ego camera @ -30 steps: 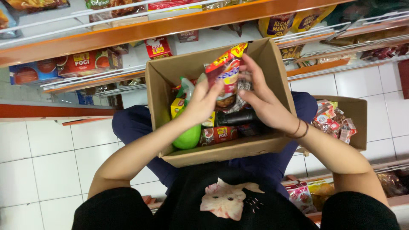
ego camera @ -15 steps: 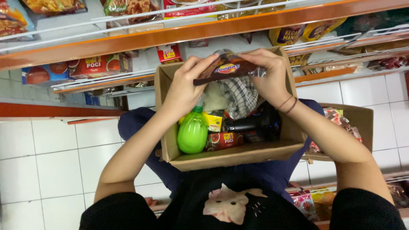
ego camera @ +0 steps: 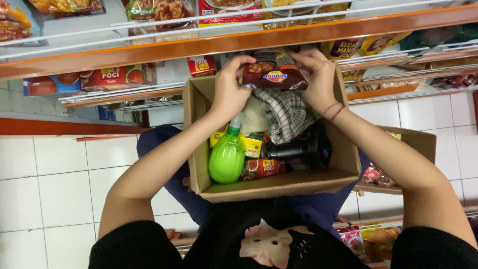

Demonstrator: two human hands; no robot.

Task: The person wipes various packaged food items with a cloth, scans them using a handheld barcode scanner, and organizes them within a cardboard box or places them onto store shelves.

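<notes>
Two hands hold one dark red snack packet [ego camera: 274,75] above the far end of an open cardboard box [ego camera: 199,149] that rests on the person's lap. We record the left hand [ego camera: 230,89] clamped on the packet's left edge, fingers curled over the top and thumb beneath. The right hand [ego camera: 318,79] is clamped on the packet's right edge in like manner; thin bands sit around that wrist. The packet lies roughly level between both grips, just below the orange front edge of a shelf [ego camera: 239,40] and clear of the box contents.

Inside the box we note a green spray bottle [ego camera: 227,157] against the left wall, nozzle pointing away from the person. Beside it lie a yellow packet [ego camera: 252,144] and a red carton [ego camera: 262,168]. A dark object [ego camera: 298,148] rests to the right of these; we cannot tell its kind. A checked cloth [ego camera: 289,112] lies under the held packet.

A second, smaller cardboard box [ego camera: 420,144] stands to the right, holding small wrapped items. Packaged goods line the shelf and a lower rack beneath it. White floor tiles [ego camera: 59,189] show to the left.
</notes>
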